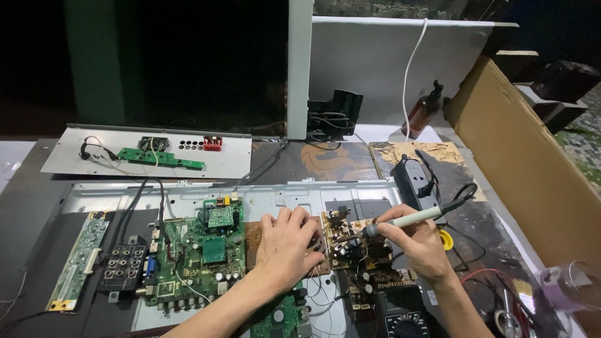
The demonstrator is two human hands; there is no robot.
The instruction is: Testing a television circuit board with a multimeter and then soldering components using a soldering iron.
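Head view: the right hand (421,245) has its fingers closed around a soldering iron (407,220), held like a pen, its tip lowered to the brown circuit board (350,247). The left hand (289,249) lies flat, fingers spread, pressing on the brown board's left part, beside the green circuit board (203,250). A steady joint is judged to need the board pinned firmly and the tip kept off neighbouring parts. A black power strip (414,181) lies behind on the bench (338,159).

place: electronics repair workshop, pretty obvious
clues: bare circuit boards (197,250) all over the bench (325,159), soldering iron (400,220), multimeter (400,322), opened TV back panel (188,197)
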